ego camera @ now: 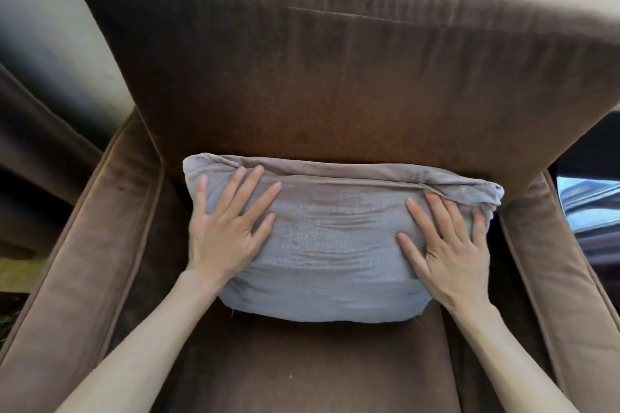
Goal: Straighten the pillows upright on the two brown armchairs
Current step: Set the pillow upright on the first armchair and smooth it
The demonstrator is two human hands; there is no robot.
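Observation:
A grey-beige pillow [335,245] stands on the seat of a brown armchair [335,77], its top edge leaning against the backrest. My left hand [228,225] lies flat on the pillow's left part with the fingers spread. On the pillow's right part my right hand [449,245] presses flat as well, fingers apart, near a bunched corner of the cover. Neither hand closes around the fabric.
The armchair's padded arms [84,245] flank the seat on both sides. Part of another brown piece of furniture [30,144] shows at the far left. A pale wall [40,27] is behind, and a dark glossy surface [590,198] sits at the right.

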